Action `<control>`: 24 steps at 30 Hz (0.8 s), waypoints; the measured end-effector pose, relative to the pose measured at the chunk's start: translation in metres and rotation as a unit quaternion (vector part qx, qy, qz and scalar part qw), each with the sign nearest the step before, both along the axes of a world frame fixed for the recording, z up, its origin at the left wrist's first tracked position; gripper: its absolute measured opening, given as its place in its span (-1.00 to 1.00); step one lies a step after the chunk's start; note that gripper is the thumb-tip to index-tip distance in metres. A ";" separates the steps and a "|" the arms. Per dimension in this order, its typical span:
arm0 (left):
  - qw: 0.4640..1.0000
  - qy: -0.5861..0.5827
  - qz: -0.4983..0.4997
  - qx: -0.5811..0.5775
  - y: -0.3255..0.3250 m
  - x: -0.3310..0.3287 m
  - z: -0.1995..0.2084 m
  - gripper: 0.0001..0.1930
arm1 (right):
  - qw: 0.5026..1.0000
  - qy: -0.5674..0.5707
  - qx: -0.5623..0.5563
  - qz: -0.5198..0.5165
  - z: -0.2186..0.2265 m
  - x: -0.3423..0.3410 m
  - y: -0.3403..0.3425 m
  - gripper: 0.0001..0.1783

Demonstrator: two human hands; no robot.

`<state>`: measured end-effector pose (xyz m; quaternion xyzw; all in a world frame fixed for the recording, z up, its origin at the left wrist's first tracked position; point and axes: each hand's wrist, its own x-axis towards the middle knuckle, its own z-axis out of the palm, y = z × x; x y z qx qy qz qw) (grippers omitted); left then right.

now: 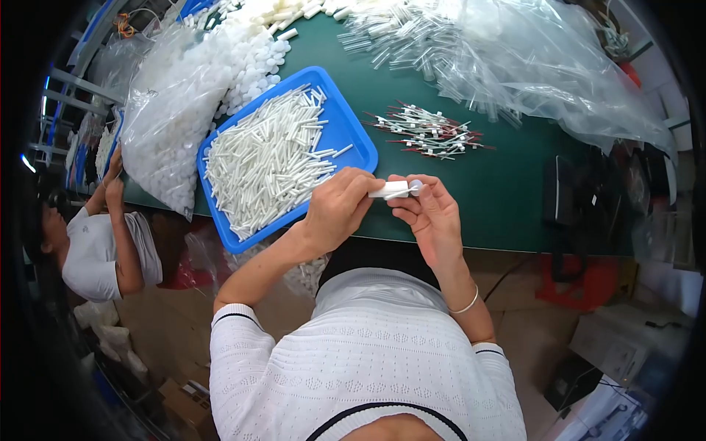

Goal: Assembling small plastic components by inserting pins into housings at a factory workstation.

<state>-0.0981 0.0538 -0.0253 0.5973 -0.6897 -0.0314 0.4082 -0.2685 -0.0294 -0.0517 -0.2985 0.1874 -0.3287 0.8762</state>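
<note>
Dark green worktable (507, 198) is filling the upper half of the frame, workshop floor and cardboard boxes showing below it. I am watching both hands meeting just below centre, over the table's near edge. The left hand (337, 207) is closing its fingers around one end of a small white plastic tube piece (391, 189); the right hand (429, 213) is pinching the other end, thumb and forefinger on a tiny clear cap at its tip. So both hands are clamping on the same piece, held level between them.

Just left of the hands, a blue rectangular plastic tray (351, 132) is sitting tilted, heaped with thin white plastic sticks (268, 158). Right of centre, a loose pile of white sticks with red ends (430, 132) is lying on the table. A clear bag of small white caps (173, 110) is slumping at upper left; crumpled clear plastic bags (544, 66) are spreading across the upper right. At the left edge, another person in a white shirt (95, 253) is working at the same table.
</note>
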 end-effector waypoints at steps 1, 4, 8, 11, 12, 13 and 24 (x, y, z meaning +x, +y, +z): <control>1.000 -0.001 -0.002 0.000 -0.001 -0.001 0.002 -0.66 | 1.000 0.011 -0.029 -0.001 -0.001 0.000 0.001 -0.70; 0.999 -0.039 -0.007 -0.012 -0.002 -0.001 0.005 -0.67 | 0.997 0.020 -0.069 -0.011 0.001 0.001 0.001 -0.73; 0.996 0.062 0.008 0.062 0.002 -0.007 0.021 -0.65 | 0.983 0.060 -0.173 -0.026 -0.005 0.000 -0.002 -0.75; 0.979 0.140 0.017 0.145 0.005 0.000 0.025 -0.64 | 0.966 0.108 -0.226 -0.057 -0.005 0.002 0.001 -0.73; 0.972 0.167 0.013 0.165 0.005 0.005 0.023 -0.67 | 0.914 0.161 -0.363 -0.078 -0.001 0.004 -0.004 -0.71; 0.964 0.193 0.009 0.184 0.003 0.009 0.022 -0.70 | 0.839 0.210 -0.492 -0.098 0.006 0.004 -0.012 -0.69; 0.984 -0.071 0.162 0.025 -0.198 0.113 -0.032 -0.87 | 0.724 0.306 -0.602 -0.137 0.020 0.001 -0.023 -0.71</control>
